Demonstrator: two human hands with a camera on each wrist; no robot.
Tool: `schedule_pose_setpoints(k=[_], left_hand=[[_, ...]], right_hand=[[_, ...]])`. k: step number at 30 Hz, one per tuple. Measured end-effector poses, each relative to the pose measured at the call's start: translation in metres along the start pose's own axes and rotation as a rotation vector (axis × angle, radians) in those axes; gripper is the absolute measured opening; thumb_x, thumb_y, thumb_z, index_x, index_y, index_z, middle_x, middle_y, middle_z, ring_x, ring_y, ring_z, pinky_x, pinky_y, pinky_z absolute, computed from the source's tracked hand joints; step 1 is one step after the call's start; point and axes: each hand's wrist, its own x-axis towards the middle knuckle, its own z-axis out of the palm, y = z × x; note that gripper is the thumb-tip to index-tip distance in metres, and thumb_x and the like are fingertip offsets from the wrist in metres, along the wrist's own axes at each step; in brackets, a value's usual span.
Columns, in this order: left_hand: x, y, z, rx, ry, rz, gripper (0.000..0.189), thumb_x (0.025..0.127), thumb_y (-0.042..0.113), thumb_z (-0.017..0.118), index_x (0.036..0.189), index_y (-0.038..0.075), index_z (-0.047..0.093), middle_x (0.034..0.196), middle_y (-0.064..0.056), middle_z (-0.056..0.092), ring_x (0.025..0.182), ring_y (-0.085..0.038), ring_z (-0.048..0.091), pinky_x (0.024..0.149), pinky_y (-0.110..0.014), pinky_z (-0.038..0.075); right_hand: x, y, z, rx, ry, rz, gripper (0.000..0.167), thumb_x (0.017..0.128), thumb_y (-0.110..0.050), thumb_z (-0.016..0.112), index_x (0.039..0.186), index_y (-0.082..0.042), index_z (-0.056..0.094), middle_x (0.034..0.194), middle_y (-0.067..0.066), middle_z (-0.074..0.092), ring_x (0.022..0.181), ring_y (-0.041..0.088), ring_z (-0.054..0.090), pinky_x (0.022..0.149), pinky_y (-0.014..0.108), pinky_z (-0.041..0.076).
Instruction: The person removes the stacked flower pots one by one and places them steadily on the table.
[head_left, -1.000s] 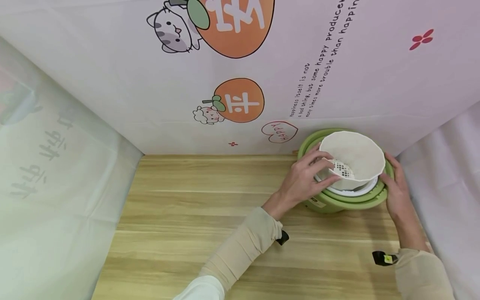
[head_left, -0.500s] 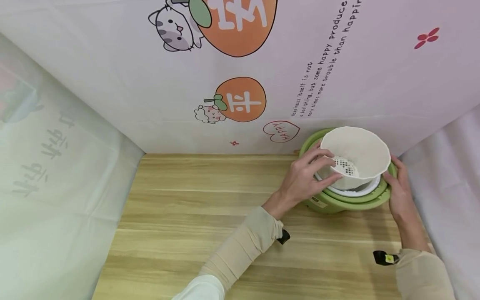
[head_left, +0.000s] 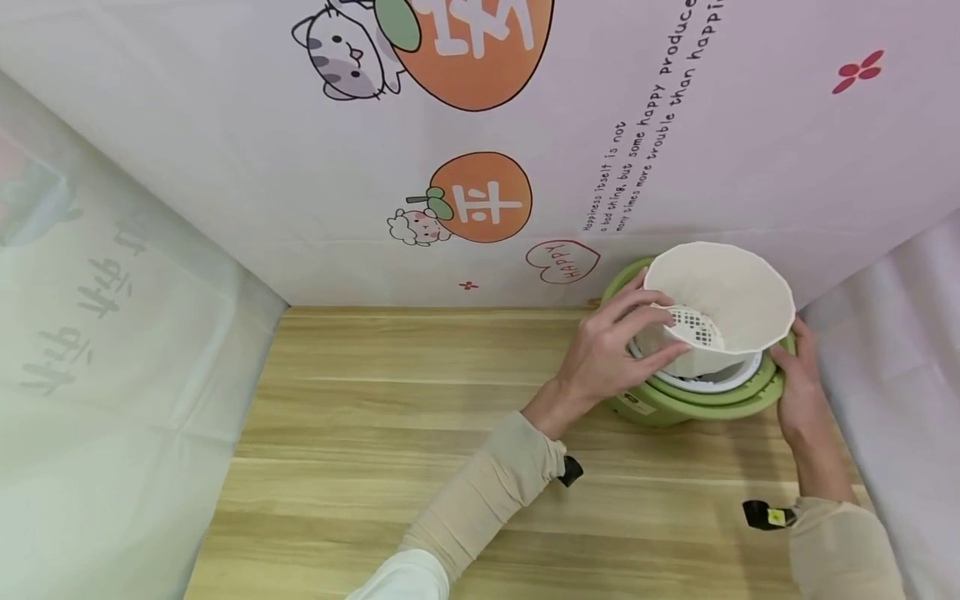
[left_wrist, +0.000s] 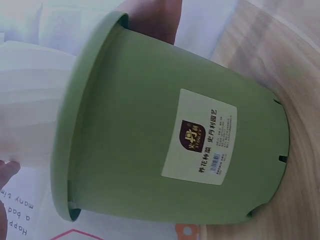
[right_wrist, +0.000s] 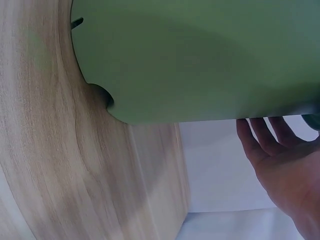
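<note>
Your left hand (head_left: 603,354) is pinching the rim of the cream pot (head_left: 738,292), its fingers reaching over the edge and its thumb lying along the near side. The cream pot is sitting just right of that hand, its mouth facing the head camera and its perforated base showing. In the left wrist view, its wall is projecting past the rim of the outer green pot (left_wrist: 135,125). Your right hand (head_left: 801,392) is holding this green pot at its rim, with the thumb over the edge; in the right wrist view, its fingers are touching the pot's side. Between your two hands, a white rim (head_left: 708,386) is ringing the cream pot within the green rims. On the green pot's side, below your left hand, a printed label (left_wrist: 200,137) is showing. Beneath both hands, the wood-grained bench (head_left: 360,433) is carrying the green pot upright. Beyond your left hand, a printed sheet (head_left: 337,183) is hanging behind the pots.
</note>
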Motion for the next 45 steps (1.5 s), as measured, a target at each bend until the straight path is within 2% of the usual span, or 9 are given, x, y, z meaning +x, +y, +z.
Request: schedule_pose_setpoints(k=[4,9,12,19,25,29,37,41,45], left_hand=[[0.004,0.003,-0.001,0.003,0.002,0.007,0.032,0.081,0.033,0.083,0.094,0.006,0.073,0.111,-0.007,0.068,0.126,-0.018,0.056,0.116,-0.031,0.035],[0.005,0.004,-0.004,0.006,0.017,0.008,0.032,0.079,0.032,0.085,0.093,0.005,0.074,0.109,-0.008,0.069,0.12,-0.018,0.06,0.117,-0.032,0.035],[0.004,0.005,-0.008,0.015,0.034,0.005,0.033,0.078,0.032,0.086,0.093,0.005,0.074,0.109,-0.008,0.07,0.125,-0.022,0.059,0.116,-0.032,0.036],[0.006,0.006,-0.017,0.018,0.06,0.002,0.034,0.077,0.031,0.086,0.093,0.005,0.072,0.11,-0.01,0.07,0.135,-0.029,0.048,0.113,-0.029,0.039],[0.01,0.006,-0.027,0.005,0.095,0.007,0.033,0.076,0.028,0.087,0.09,0.003,0.072,0.107,-0.01,0.07,0.125,-0.026,0.058,0.114,-0.032,0.039],[0.01,0.004,-0.035,-0.024,0.13,0.013,0.032,0.075,0.024,0.089,0.089,0.001,0.072,0.106,-0.012,0.069,0.123,-0.027,0.06,0.114,-0.036,0.04],[0.005,0.003,-0.048,-0.045,0.167,0.001,0.032,0.073,0.019,0.09,0.089,0.001,0.071,0.107,-0.015,0.069,0.129,-0.032,0.055,0.112,-0.038,0.041],[0.001,0.001,-0.051,-0.039,0.178,-0.011,0.032,0.072,0.018,0.09,0.088,0.0,0.07,0.106,-0.015,0.069,0.124,-0.032,0.059,0.112,-0.039,0.041],[-0.002,-0.002,-0.053,-0.058,0.199,-0.013,0.031,0.071,0.016,0.091,0.087,0.0,0.069,0.105,-0.016,0.068,0.113,-0.026,0.066,0.113,-0.044,0.041]], right_hand=[[0.002,-0.002,-0.001,0.022,0.021,-0.013,0.05,0.105,-0.011,0.035,0.154,-0.014,0.029,0.158,0.007,0.021,0.144,0.011,0.017,0.113,0.008,0.013],[-0.002,-0.003,-0.001,0.122,0.017,-0.004,0.048,0.104,-0.008,0.038,0.151,-0.013,0.032,0.146,0.005,0.035,0.127,0.01,0.042,0.103,0.008,0.035],[-0.002,-0.002,-0.001,0.151,0.023,-0.007,0.047,0.103,-0.005,0.038,0.149,-0.012,0.033,0.138,0.0,0.04,0.115,0.005,0.048,0.097,0.009,0.04],[-0.001,-0.003,0.002,0.206,0.044,-0.016,0.048,0.102,0.001,0.034,0.147,-0.013,0.037,0.134,-0.001,0.042,0.116,0.005,0.047,0.097,0.008,0.04],[0.0,-0.006,0.001,0.166,0.023,-0.044,0.052,0.103,-0.003,0.034,0.154,-0.013,0.033,0.145,0.004,0.036,0.123,0.008,0.042,0.099,0.01,0.038],[-0.001,-0.005,0.004,0.196,0.026,-0.054,0.051,0.103,0.0,0.035,0.153,-0.01,0.037,0.151,0.008,0.034,0.126,0.01,0.042,0.099,0.011,0.04],[-0.003,-0.002,0.008,0.173,0.097,-0.044,0.046,0.103,-0.004,0.037,0.148,-0.009,0.046,0.149,0.009,0.037,0.119,0.012,0.048,0.092,0.01,0.045],[-0.005,-0.001,0.009,0.14,0.133,-0.039,0.047,0.102,-0.003,0.034,0.148,-0.009,0.045,0.15,0.011,0.036,0.118,0.013,0.049,0.089,0.011,0.046],[-0.007,0.0,0.012,0.175,0.167,-0.049,0.046,0.102,-0.001,0.034,0.146,-0.007,0.047,0.15,0.011,0.037,0.116,0.014,0.051,0.088,0.012,0.048]])
